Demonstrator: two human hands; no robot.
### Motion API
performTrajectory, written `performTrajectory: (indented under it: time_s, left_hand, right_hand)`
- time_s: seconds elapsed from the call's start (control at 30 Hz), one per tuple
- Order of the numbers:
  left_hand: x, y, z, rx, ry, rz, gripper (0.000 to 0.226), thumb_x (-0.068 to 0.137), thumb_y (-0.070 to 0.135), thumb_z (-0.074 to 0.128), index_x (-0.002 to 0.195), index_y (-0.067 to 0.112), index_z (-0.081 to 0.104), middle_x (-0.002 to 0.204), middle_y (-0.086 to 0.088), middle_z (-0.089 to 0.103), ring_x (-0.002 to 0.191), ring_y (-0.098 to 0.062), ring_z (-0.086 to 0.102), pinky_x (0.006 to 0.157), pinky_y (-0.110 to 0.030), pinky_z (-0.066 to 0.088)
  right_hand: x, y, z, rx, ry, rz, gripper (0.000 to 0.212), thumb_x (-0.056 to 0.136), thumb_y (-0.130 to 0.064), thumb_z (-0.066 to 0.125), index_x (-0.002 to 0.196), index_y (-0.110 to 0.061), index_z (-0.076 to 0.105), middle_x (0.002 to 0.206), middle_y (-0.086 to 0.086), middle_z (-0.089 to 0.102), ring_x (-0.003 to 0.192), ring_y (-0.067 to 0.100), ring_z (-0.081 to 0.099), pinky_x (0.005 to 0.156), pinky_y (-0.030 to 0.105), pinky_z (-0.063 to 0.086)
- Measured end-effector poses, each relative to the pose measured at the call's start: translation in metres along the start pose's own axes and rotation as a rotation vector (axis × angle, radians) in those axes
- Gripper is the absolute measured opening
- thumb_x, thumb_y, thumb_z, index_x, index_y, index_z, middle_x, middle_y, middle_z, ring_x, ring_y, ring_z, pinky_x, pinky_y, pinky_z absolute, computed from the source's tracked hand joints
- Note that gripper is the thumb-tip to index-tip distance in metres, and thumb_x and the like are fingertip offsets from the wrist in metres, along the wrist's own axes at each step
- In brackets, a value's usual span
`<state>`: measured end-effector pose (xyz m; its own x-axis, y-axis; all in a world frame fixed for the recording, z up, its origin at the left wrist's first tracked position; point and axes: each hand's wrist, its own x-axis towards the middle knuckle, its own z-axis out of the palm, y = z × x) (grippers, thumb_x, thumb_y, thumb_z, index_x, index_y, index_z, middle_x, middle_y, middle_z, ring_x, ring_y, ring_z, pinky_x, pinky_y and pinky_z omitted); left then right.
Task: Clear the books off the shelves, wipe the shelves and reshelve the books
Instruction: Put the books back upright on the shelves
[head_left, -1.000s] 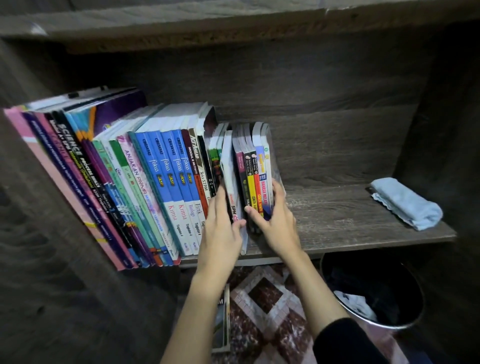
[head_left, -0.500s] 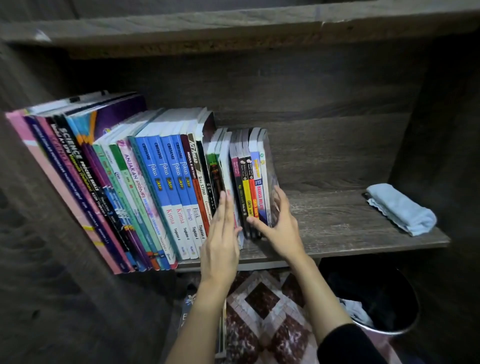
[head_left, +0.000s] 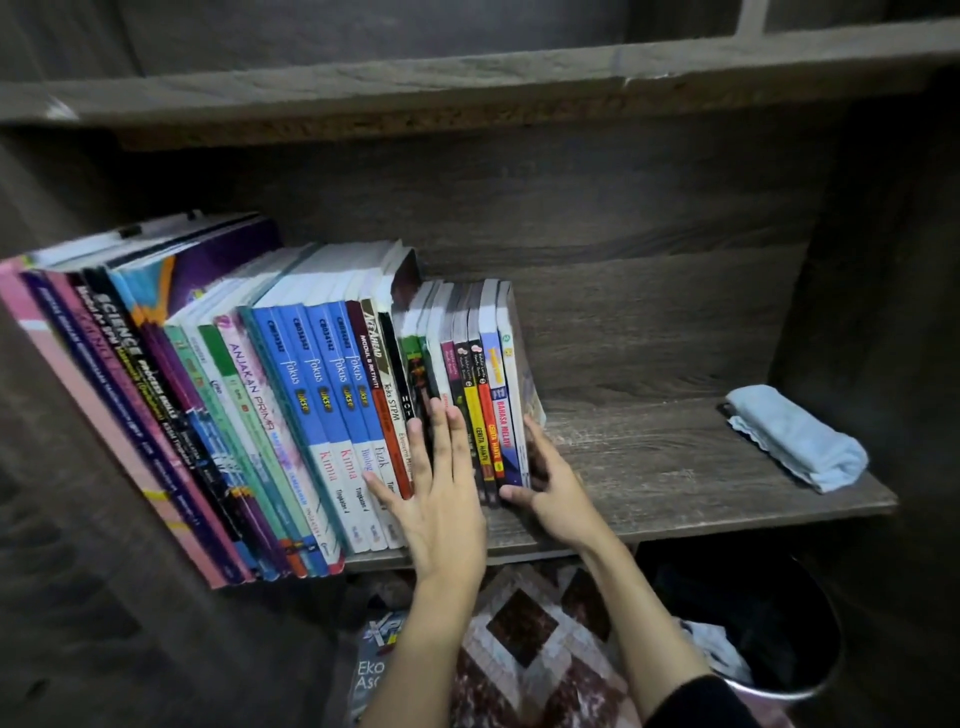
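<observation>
While left hand (head_left: 441, 504), right hand (head_left: 558, 491) touch books (head_left: 485, 410), spines (head_left: 317, 384) read "fokus", "Kimia".

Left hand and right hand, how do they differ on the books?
The left hand lies flat, fingers straight, on the spines mid-row; the right hand stands edgewise against the end book, thumb in front. The left hand seems to push back, the right hand sideways. Both touch books on the shelf.
</observation>
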<state>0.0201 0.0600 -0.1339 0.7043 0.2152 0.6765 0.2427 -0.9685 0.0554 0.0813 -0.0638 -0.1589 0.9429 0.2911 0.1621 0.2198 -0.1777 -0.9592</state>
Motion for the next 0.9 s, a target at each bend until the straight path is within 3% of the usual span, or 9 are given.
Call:
performTrajectory:
  time_s: [0.1, 0.23, 0.37, 0.43, 0.53, 0.63, 0.7, 0.8, 0.9]
  left_hand:
    - [0.004, 0.0, 0.008, -0.032, 0.058, 0.006, 0.134, 0.052, 0.005, 0.086, 0.151, 0.016, -0.003, 0.158, 0.003, -0.014, 0.145, -0.022, -0.015, 0.103, -0.071, -0.009]
    - [0.007, 0.0, 0.011, -0.019, 0.069, 0.01, 0.134, 0.054, 0.004, 0.087, 0.151, 0.017, -0.004, 0.158, 0.004, -0.011, 0.144, -0.023, -0.015, 0.103, -0.067, -0.014]
    - [0.005, 0.009, 0.005, 0.086, 0.03, -0.005, 0.14, 0.053, 0.022, 0.086, 0.148, 0.006, -0.016, 0.156, -0.008, -0.023, 0.142, -0.032, -0.023, 0.108, -0.058, -0.015]
    - [0.003, 0.014, 0.002, 0.145, 0.02, 0.007, 0.14, 0.053, 0.03, 0.085, 0.147, 0.0, -0.013, 0.154, -0.017, -0.022, 0.142, -0.035, -0.021, 0.111, -0.052, -0.016]
    - [0.0, 0.011, 0.004, 0.073, 0.126, 0.192, 0.114, 0.062, 0.014, 0.066, 0.148, -0.001, -0.009, 0.155, -0.018, -0.02, 0.143, -0.03, -0.018, 0.115, -0.043, -0.01]
    - [0.002, 0.006, 0.006, -0.129, 0.128, 0.245, 0.11, 0.058, -0.005, 0.061, 0.149, 0.0, -0.001, 0.156, -0.013, -0.018, 0.145, -0.022, -0.014, 0.117, -0.036, -0.001]
    - [0.004, 0.005, 0.007, -0.153, 0.097, 0.225, 0.109, 0.058, -0.006, 0.063, 0.148, -0.002, 0.002, 0.156, -0.014, -0.017, 0.145, -0.021, -0.014, 0.119, -0.035, 0.003]
    - [0.005, 0.006, 0.01, -0.172, 0.115, 0.2, 0.103, 0.064, -0.003, 0.061, 0.147, -0.001, 0.002, 0.157, -0.014, -0.012, 0.145, -0.02, -0.014, 0.118, -0.032, -0.002]
    - [0.006, 0.006, 0.013, -0.19, 0.18, 0.19, 0.083, 0.076, 0.002, 0.04, 0.149, 0.002, 0.0, 0.157, -0.012, -0.012, 0.145, -0.018, -0.013, 0.117, -0.029, -0.005]
  right_hand:
    - [0.002, -0.001, -0.003, 0.063, -0.049, -0.005, 0.092, 0.081, 0.016, 0.059, 0.15, -0.031, 0.021, 0.158, 0.0, 0.024, 0.14, 0.013, 0.034, 0.11, 0.035, 0.038]
    - [0.006, -0.004, -0.007, 0.057, -0.084, 0.011, 0.091, 0.082, 0.018, 0.057, 0.152, -0.024, 0.017, 0.156, -0.002, 0.026, 0.138, 0.012, 0.035, 0.111, 0.029, 0.035]
    - [0.009, 0.0, -0.005, -0.063, -0.052, 0.028, 0.098, 0.079, 0.002, 0.068, 0.147, -0.047, 0.017, 0.154, -0.013, 0.029, 0.136, 0.011, 0.039, 0.114, 0.042, 0.032]
    - [0.008, -0.002, -0.004, -0.15, -0.047, 0.024, 0.097, 0.079, -0.008, 0.071, 0.145, -0.051, 0.015, 0.147, -0.023, 0.027, 0.135, 0.011, 0.039, 0.115, 0.042, 0.03]
    - [0.008, -0.005, -0.003, -0.163, -0.026, 0.013, 0.093, 0.081, -0.002, 0.07, 0.15, -0.032, 0.017, 0.14, -0.02, 0.032, 0.133, 0.007, 0.036, 0.116, 0.037, 0.029]
    - [0.008, -0.002, -0.004, 0.023, -0.007, 0.012, 0.096, 0.074, 0.011, 0.071, 0.149, -0.023, 0.023, 0.151, 0.003, 0.035, 0.133, 0.014, 0.042, 0.108, 0.031, 0.04]
    - [0.008, -0.004, -0.004, 0.138, 0.032, 0.019, 0.095, 0.069, 0.01, 0.076, 0.147, -0.023, 0.032, 0.147, 0.007, 0.04, 0.13, 0.013, 0.046, 0.105, 0.031, 0.043]
    - [0.005, -0.015, -0.003, 0.248, 0.087, -0.041, 0.082, 0.071, 0.015, 0.072, 0.141, -0.014, 0.042, 0.133, 0.001, 0.055, 0.116, -0.002, 0.056, 0.096, 0.018, 0.046]
    - [0.002, -0.021, 0.0, 0.247, 0.135, -0.101, 0.077, 0.071, 0.011, 0.074, 0.139, -0.01, 0.046, 0.133, -0.001, 0.057, 0.116, -0.003, 0.056, 0.1, 0.02, 0.045]
